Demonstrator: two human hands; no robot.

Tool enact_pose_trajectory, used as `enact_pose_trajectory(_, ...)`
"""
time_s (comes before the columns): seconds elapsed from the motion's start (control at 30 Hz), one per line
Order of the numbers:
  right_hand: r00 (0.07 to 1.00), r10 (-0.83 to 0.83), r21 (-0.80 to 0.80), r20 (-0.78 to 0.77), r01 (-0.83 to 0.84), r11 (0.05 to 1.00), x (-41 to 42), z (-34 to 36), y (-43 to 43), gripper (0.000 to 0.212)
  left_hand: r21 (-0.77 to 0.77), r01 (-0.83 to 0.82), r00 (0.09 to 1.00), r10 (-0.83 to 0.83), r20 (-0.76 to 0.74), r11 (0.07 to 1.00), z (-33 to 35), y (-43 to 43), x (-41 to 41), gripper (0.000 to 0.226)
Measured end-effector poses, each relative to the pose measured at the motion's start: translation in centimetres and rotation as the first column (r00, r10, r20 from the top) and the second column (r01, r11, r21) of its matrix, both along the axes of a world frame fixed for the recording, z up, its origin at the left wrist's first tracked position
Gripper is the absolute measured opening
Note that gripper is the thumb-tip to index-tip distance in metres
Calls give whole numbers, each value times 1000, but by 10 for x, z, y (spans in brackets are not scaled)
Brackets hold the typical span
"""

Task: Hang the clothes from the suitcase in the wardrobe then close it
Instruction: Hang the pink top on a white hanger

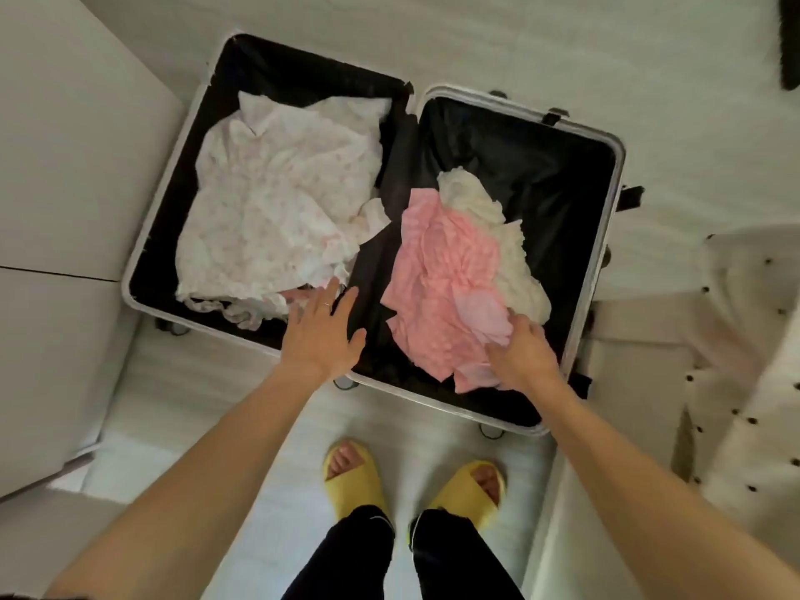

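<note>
Right hand (521,352): fingers curled into the near edge of the pink garment (441,275), gripping a bunch of it.
Left hand (322,335): fingers spread wide and straight, holding nothing, over the near rim by the centre hinge; one thin ring (327,304).
Garments: three, all soft, crumpled cloth. The pink one is finely crinkled and lies in the right half. A cream, ruffled garment (498,236) touches it at 1 o'clock. A white garment (277,201) with a faint pink print and frilled hem fills the left half, at 11 o'clock from the left hand.
Suitcase (619,188): one hard-shell case lying open flat in two halves, with a pale rim, rounded corners and shiny black lining.
Slippers: two, yellow, chunky, open-toed (353,478), at 6 o'clock on the pale floor (281,426).
Spotted cloth (744,339): one, cream with black dots, at 3 o'clock outside the case.
</note>
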State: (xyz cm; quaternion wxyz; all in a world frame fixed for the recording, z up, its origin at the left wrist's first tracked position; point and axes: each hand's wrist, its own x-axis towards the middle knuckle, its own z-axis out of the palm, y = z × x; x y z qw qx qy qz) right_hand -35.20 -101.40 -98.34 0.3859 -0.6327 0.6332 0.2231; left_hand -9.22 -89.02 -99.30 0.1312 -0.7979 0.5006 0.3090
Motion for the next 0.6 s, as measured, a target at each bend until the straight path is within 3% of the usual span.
enact_pose_trajectory(0.17,999,2,-62,-50,-5,998,-5,-157,-11,80,-137,-15,999,11,-30,990,-134,10,-6,84)
enact_pose_trajectory(0.27,975,62,-149,-212,-95,984,-11,-194,-5,57,-240,-88,995,73,-70,967,-159,21,-11,90)
enact_pose_trajectory(0.33,948,128,-188,-293,-188,964,-11,-187,4,40,-207,-95,993,79,-88,974,-151,23,-13,90)
enact_pose_trajectory(0.43,938,201,-212,-282,-266,940,-12,-142,10,37,-37,-49,995,45,-93,998,-116,14,-7,85)
enact_pose_trajectory(0.6,989,128,-358,-76,-147,922,3,4,-7,32,195,16,990,11,-138,981,-1,-4,-1,76)
